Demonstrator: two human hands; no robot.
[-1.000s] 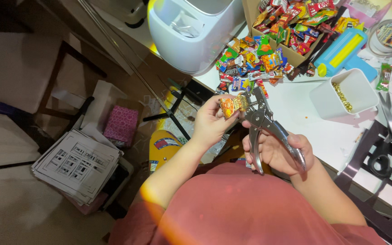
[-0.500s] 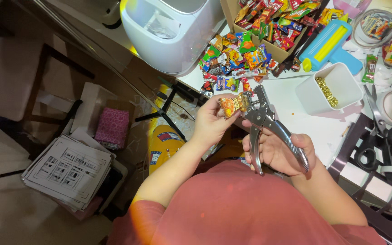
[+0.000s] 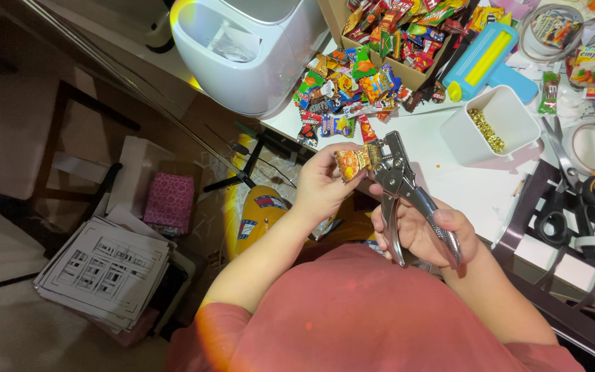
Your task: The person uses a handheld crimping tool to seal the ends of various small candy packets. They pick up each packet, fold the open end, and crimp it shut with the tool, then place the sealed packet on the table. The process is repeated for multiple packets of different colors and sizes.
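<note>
- I see bright, warm light on the white table (image 3: 449, 186).
- The floor at left stays dim, soft; yellow glare rims the white appliance (image 3: 242, 48).

I'm seeing the tub (image 3: 494, 127) sitting on the worktop (image 3: 449, 186) at one o'clock, sweets (image 3: 342, 86) lying at twelve, scissors (image 3: 573, 200) lying at three.

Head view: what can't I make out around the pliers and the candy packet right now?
- Where the metal pliers meet the orange candy packet: too small to tell if the tool bites it.
- Lower pliers handles: wrapped by the right hand.
- Packet's near side: covered by the left hand.
- Cardboard box of sweets: cut off by the top edge.
- White cup: small gold pieces inside, kind unclear.
</note>
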